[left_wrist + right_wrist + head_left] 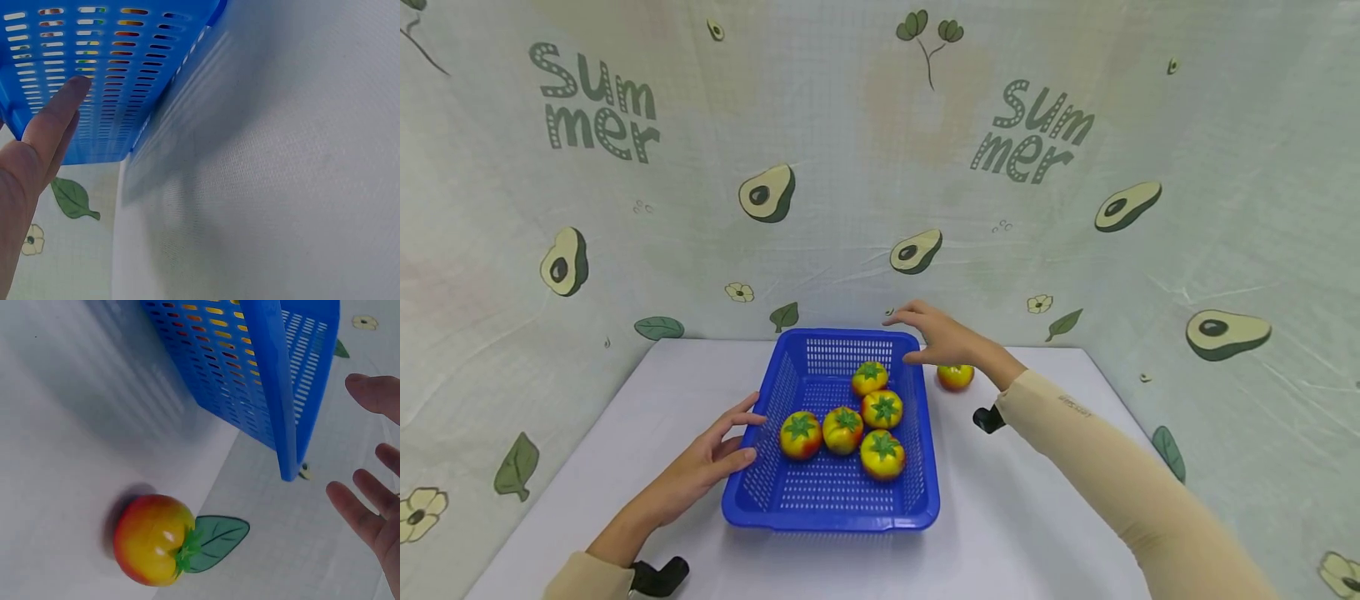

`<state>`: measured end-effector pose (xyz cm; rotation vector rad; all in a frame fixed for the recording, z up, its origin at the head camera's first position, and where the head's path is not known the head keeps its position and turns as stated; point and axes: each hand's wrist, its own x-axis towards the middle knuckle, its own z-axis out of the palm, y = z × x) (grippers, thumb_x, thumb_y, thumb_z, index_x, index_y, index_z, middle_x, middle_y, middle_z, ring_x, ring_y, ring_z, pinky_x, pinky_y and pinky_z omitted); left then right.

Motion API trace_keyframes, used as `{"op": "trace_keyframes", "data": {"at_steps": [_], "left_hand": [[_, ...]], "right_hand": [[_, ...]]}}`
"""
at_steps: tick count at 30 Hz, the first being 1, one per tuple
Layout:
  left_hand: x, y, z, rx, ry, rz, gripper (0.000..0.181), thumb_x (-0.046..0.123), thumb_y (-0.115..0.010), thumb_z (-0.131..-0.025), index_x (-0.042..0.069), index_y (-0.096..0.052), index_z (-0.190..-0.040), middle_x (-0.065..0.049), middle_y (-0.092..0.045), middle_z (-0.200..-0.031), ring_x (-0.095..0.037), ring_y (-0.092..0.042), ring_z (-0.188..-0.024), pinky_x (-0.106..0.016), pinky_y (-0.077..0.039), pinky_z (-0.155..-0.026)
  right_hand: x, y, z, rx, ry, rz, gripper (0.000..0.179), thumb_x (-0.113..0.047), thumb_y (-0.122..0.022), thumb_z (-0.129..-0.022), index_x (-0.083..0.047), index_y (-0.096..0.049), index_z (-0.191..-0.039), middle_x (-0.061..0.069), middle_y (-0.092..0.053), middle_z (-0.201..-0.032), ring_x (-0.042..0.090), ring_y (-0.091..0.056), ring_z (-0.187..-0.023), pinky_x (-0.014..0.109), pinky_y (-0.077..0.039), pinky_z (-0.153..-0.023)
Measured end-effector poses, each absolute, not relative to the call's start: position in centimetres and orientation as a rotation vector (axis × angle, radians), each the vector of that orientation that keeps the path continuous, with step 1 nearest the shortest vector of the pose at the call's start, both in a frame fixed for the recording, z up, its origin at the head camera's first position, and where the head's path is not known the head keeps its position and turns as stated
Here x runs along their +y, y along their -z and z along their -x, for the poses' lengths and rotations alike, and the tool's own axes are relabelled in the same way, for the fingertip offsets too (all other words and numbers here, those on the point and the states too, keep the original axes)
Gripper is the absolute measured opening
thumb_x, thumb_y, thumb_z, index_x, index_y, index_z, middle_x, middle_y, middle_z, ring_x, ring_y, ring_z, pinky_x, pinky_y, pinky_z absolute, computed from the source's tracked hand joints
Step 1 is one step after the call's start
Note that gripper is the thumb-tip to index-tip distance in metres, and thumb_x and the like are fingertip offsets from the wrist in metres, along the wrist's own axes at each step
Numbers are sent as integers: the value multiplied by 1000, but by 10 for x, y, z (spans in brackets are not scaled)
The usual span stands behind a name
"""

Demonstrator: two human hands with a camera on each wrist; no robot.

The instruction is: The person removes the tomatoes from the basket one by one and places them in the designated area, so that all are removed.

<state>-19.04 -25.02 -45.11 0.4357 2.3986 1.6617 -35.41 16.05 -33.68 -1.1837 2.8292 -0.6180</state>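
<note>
Diffuse light, soft shadows, dimmer wrist views

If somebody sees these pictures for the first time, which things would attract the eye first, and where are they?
Probably the bright blue basket comes first, in the middle of the white table, with five red-and-yellow fruits inside. Next is the lone fruit on the table, right of the basket. Behind, the hanging cloth shows printed avocados and the word "summer" twice.
</note>
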Motion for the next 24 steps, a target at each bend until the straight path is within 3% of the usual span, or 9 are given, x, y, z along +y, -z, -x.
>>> {"op": "trace_keyframes", "data": {"at_steps": [24], "left_hand": [[-251,452,191,2378,-1691,-429,49,26,-63,-108,15,-47,-153,-4,-4,-180,-59,-34,-151,-59,-50,-110]], "right_hand": [[112,373,373,2647,375,1223,56,-6,-81,-94,-15,-63,-147,16,-50,-151,35,-48,-142,53,-44,-119]]}}
